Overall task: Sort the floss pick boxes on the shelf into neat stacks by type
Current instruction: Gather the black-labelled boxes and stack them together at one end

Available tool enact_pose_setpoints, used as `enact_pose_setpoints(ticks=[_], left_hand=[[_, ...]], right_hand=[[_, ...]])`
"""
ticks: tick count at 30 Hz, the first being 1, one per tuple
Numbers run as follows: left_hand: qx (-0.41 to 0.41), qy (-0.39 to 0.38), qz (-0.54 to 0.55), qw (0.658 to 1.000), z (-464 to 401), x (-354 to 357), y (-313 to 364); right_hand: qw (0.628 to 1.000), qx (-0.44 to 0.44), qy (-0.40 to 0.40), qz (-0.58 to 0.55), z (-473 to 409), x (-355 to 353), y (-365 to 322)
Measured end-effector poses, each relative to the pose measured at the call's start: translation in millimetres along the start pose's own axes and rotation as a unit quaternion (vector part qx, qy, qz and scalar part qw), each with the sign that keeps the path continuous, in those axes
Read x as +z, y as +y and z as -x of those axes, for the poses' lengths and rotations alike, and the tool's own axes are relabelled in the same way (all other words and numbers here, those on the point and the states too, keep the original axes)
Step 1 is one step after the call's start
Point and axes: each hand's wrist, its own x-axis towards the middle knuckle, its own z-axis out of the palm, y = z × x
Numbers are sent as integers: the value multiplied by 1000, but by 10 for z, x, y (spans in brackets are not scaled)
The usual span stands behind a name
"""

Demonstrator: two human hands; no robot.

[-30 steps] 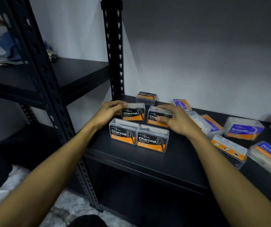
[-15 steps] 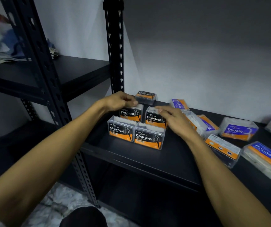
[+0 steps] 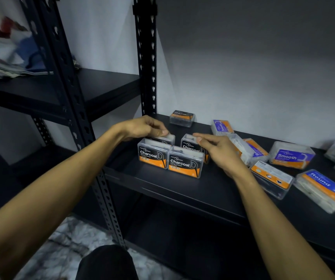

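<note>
Hands (image 3: pixel 142 127) above Charcoal boxes (image 3: pixel 185 163) (apart)

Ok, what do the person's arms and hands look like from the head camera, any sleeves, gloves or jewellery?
Both forearms are bare up to the frame edge. The left hand and right hand wear no gloves, and no rings, watch or wristband show. A sliver of pale fabric at the bottom left corner may be a sleeve; too little shows to say.

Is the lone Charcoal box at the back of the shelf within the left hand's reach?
Probably yes: the left hand hovers just short of the lone Charcoal box, with bare shelf between them.
</note>
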Motion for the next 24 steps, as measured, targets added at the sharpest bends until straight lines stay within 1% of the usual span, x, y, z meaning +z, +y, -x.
enact_pose_setpoints(ticks=[4, 7, 12, 15, 20, 24], left_hand=[[-13, -18, -14, 1000, 110, -2, 66], [-19, -7, -18, 1000, 176, 20, 107], [-21, 39, -66, 997, 214, 116, 124], [3, 70, -92, 993, 235, 214, 69], [40, 131, -84, 987, 271, 332, -23], [46, 147, -72, 985, 267, 369, -56]], right_hand=[[1000, 2, 3, 14, 24, -1, -7], [1000, -7, -1, 27, 46, -7, -12], [998, -8, -20, 62, 105, -4, -76], [998, -1, -50, 30, 152, 19, -167], [992, -27, -111, 50, 211, 44, -221], [983, -40, -142, 107, 201, 39, -193]])
